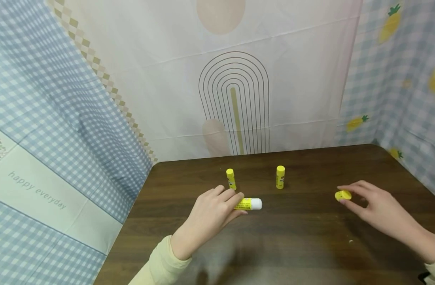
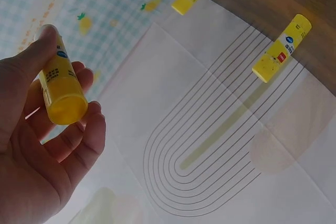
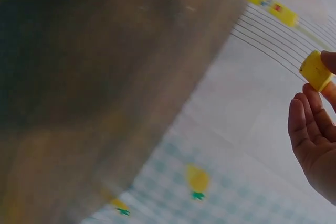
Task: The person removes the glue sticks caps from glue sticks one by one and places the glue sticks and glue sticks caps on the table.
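Note:
My left hand [image 1: 215, 209] grips a yellow glue stick [image 1: 244, 204] lying sideways, its white end pointing right and bare of a cap. In the left wrist view the yellow base of this glue stick [image 2: 64, 87] shows between thumb and fingers. Off to the right, my right hand [image 1: 377, 204] pinches a yellow cap [image 1: 343, 195] between thumb and fingertips, above the table. The right wrist view shows the same cap [image 3: 316, 71] at its right edge. Two capped glue sticks stand upright beyond the hands: one [image 1: 231, 179] just behind my left hand, another [image 1: 280, 177] farther right.
The dark wooden table [image 1: 295, 237] has rounded far corners. A pale cloth [image 1: 292, 91] with an arch print hangs behind its far edge. Blue checked cloth [image 1: 78, 118] hangs at the left, and checked cloth with pineapples [image 1: 399, 99] at the right.

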The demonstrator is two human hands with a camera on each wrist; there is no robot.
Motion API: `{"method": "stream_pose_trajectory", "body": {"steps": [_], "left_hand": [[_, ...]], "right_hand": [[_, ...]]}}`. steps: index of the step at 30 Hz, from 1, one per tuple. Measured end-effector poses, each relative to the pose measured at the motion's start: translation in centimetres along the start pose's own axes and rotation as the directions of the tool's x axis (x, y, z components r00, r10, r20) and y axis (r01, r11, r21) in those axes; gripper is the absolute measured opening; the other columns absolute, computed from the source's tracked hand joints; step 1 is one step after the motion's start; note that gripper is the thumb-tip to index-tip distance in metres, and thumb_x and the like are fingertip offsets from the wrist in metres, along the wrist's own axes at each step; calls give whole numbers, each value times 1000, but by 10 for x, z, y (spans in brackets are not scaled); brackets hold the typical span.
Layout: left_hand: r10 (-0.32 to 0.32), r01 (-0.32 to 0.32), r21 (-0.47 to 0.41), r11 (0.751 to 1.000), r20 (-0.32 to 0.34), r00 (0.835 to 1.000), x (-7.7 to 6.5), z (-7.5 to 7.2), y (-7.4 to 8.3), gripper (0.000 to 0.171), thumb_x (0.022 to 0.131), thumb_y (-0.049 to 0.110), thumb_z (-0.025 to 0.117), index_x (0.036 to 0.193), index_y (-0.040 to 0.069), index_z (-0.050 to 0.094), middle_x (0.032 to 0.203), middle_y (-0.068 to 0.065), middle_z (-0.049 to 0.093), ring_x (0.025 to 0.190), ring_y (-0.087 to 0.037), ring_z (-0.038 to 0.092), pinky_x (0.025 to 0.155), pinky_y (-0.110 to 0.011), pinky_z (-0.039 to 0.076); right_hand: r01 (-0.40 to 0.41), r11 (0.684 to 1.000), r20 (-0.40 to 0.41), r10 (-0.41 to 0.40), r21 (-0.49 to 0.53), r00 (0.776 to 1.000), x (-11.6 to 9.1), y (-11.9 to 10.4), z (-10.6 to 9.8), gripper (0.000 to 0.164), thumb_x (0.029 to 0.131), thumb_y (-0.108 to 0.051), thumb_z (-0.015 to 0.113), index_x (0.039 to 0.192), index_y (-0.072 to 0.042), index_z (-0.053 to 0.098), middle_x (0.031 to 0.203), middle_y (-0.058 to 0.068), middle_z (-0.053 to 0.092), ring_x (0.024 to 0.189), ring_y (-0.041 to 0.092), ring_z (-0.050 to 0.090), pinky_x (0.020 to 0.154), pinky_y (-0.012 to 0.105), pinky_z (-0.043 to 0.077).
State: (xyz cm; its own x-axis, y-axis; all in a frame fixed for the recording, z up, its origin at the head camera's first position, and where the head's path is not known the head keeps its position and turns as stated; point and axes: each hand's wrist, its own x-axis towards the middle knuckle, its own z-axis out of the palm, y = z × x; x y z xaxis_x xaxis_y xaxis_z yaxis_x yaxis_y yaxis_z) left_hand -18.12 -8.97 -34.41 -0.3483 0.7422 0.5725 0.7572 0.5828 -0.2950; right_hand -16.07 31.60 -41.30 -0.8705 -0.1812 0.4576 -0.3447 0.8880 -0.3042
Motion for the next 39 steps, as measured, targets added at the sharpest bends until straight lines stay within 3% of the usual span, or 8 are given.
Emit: {"method": "stream_pose_trajectory", "body": {"steps": [3,8,13,18,28,39], "left_hand": [[7,-7,-14,1000,2,1000,-1,0,0,38,77,43,72,103,16,68,85,11,59,67,-10,41,57,-18,37],[9,-9,-8,1000,11,1000,-2,-1,-1,40,75,44,74,103,17,68,87,11,60,66,-10,40,57,-18,36],[4,-4,-24,1000,15,1000,-3,0,-1,40,74,43,74,104,17,68,88,10,61,66,-11,39,58,-20,36],[-2,3,-36,999,17,1000,-4,1,-2,39,73,42,76,102,17,67,87,10,59,66,-11,39,58,-20,37],[-8,9,-63,998,22,1000,-5,3,-3,36,72,39,77,99,18,67,87,11,59,69,-11,41,61,-21,38],[-29,29,-120,992,-1,1000,-9,7,-7,36,71,36,78,98,16,68,87,10,64,74,-9,51,66,-22,40]], "right_hand": [[6,1000,96,-6,-2,995,-3,7,10,36,82,-27,72,112,-9,65,101,1,59,78,17,58,53,29,40],[-42,999,263,36,16,964,-7,18,23,38,81,-24,72,113,-5,64,100,6,60,73,14,58,56,32,44],[-74,997,343,68,6,937,-10,26,33,37,79,-24,73,108,-3,66,95,3,60,77,19,60,60,39,48],[-77,997,377,72,-2,923,-9,31,38,35,79,-23,73,106,-3,66,95,4,61,79,22,61,64,44,48],[-87,996,446,86,-17,891,-5,33,39,33,80,-24,72,104,-3,67,92,4,60,73,17,58,59,40,47],[-87,996,464,81,-9,882,-3,35,42,35,80,-26,71,104,0,67,94,8,61,75,22,60,62,44,48]]}}
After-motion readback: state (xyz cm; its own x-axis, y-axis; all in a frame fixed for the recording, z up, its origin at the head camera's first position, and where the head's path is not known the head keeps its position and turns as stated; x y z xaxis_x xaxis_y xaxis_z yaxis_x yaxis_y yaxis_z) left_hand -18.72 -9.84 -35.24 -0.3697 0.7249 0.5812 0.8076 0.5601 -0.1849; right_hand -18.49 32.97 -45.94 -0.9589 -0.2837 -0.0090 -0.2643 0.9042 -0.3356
